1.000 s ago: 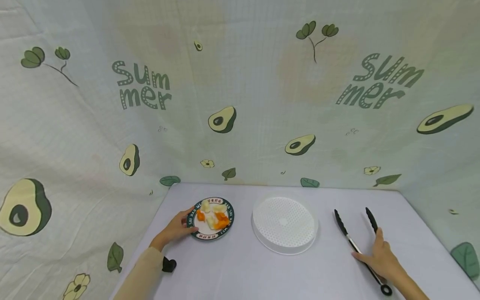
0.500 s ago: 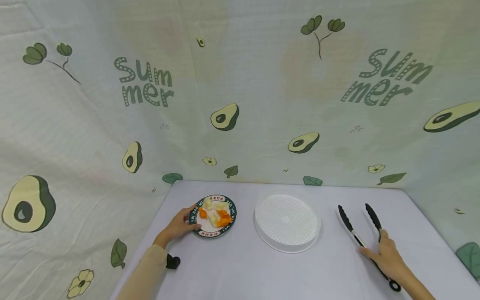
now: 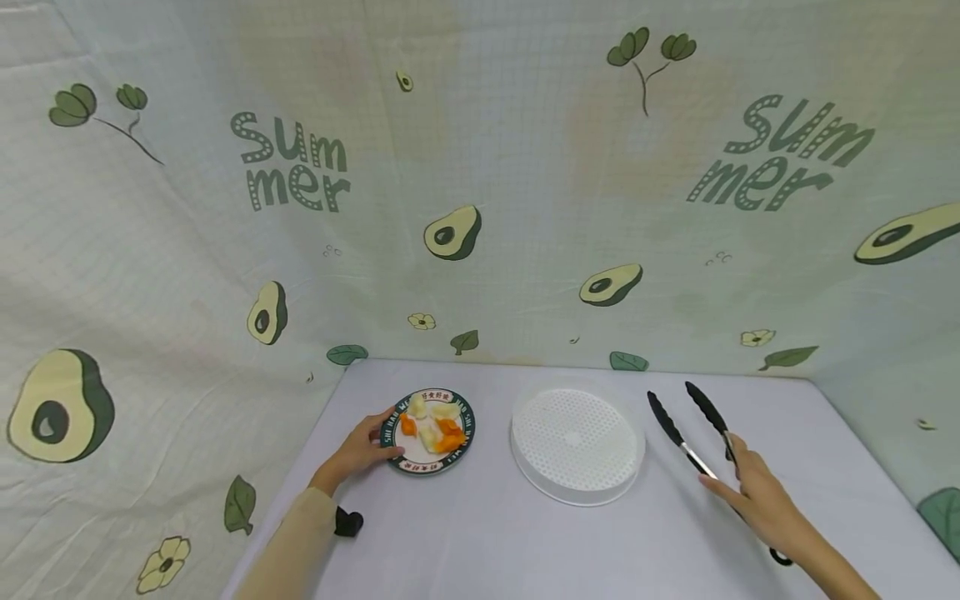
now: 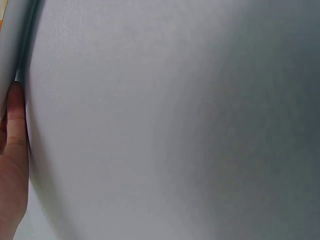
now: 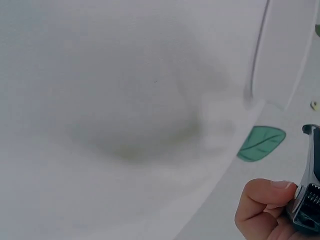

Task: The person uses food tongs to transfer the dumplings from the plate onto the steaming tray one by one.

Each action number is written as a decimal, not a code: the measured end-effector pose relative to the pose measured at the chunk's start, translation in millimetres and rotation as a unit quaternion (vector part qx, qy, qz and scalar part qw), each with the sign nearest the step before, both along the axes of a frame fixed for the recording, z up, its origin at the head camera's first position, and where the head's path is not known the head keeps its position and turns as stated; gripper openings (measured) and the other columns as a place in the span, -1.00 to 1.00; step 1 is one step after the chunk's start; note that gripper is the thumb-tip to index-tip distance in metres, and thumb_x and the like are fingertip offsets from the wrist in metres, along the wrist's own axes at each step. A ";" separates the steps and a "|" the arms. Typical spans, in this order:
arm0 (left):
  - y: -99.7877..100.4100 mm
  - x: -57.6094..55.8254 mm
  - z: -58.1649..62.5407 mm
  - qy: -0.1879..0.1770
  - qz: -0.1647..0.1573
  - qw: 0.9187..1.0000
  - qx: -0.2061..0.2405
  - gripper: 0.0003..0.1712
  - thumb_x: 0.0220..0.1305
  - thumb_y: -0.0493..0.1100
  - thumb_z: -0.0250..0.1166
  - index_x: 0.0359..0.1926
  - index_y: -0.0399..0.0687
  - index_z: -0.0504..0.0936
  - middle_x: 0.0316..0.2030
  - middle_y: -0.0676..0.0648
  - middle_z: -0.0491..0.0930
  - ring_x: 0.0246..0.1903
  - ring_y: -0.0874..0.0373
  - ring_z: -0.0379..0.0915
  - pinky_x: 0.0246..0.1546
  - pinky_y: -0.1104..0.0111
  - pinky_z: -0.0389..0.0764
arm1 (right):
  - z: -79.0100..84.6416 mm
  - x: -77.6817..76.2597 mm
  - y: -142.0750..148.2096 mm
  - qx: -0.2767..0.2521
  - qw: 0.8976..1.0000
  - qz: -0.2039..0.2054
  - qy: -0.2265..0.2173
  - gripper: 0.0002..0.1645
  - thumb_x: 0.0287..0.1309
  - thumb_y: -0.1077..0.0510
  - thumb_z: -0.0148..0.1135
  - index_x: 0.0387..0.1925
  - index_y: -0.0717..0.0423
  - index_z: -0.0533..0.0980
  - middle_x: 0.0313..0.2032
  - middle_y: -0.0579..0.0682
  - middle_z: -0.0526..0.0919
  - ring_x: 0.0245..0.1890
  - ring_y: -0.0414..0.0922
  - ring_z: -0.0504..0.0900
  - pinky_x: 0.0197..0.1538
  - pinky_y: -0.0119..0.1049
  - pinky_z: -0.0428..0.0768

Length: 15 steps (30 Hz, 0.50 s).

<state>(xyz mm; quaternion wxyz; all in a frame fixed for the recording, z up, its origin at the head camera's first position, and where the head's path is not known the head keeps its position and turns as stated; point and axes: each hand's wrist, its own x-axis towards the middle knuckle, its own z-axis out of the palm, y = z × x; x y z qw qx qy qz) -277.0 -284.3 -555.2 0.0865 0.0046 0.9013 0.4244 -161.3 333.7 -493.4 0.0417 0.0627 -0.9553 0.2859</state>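
On the left of the table, a round plate [image 3: 418,468] with a dark green lettered rim bears several pale and orange food pieces [image 3: 450,435]. My left hand [image 3: 356,456] grips the plate's left edge, thumb at the near side of the rim. The left wrist view catches only the thumb side of the hand against a strip of plate. Over on the right, my right hand [image 3: 761,500] holds a pair of tongs [image 3: 701,460] with black tips and metal arms. The tongs are spread apart and raised off the table, nothing between their tips. In the right wrist view, their spring end shows partly.
Between the hands stands a round white perforated tray [image 3: 555,417], its base ringed by a clear rim. A black heart-shaped object [image 3: 348,522] lies by the left forearm. Behind the white table [image 3: 480,533] hangs a cloth [image 3: 517,167] printed with avocados.
The tongs have come up off the table in my right hand, moving left toward the white tray. The left hand stays on the plate; the head view has shifted slightly.
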 end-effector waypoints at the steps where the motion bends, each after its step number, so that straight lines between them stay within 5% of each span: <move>1: -0.3 -0.4 -1.0 -0.002 0.001 1.000 -0.001 0.10 0.04 0.01 0.57 0.53 0.03 0.19 0.36 -0.33 0.24 0.24 -0.28 0.28 0.26 -0.05 0.43 | 3.6 0.2 -4.2 -0.001 1.000 0.002 -0.001 0.15 0.32 -0.04 0.29 0.38 0.68 -0.17 -0.09 0.50 0.38 -0.16 0.25 0.49 -0.22 0.15 0.55; 8: -2.1 -0.8 -2.5 -0.005 0.005 1.000 -0.009 0.09 0.05 0.03 0.56 0.54 0.07 0.18 0.39 -0.32 0.22 0.26 -0.28 0.27 0.26 -0.05 0.42 | 24.4 -1.7 -36.4 -0.019 0.999 0.037 0.001 0.14 0.32 -0.08 0.28 0.43 0.62 -0.14 -0.02 0.44 0.40 -0.08 0.29 0.50 -0.22 0.12 0.59; 15: 1.4 0.7 2.0 0.002 -0.004 1.000 -0.002 0.08 0.07 0.01 0.55 0.54 0.03 0.17 0.38 -0.35 0.21 0.24 -0.31 0.28 0.25 -0.07 0.42 | 36.9 -2.9 -67.9 -0.053 0.995 0.080 0.016 0.04 0.30 -0.01 0.31 0.45 0.51 -0.03 -0.23 0.11 0.39 -0.18 0.11 0.47 -0.22 0.00 0.58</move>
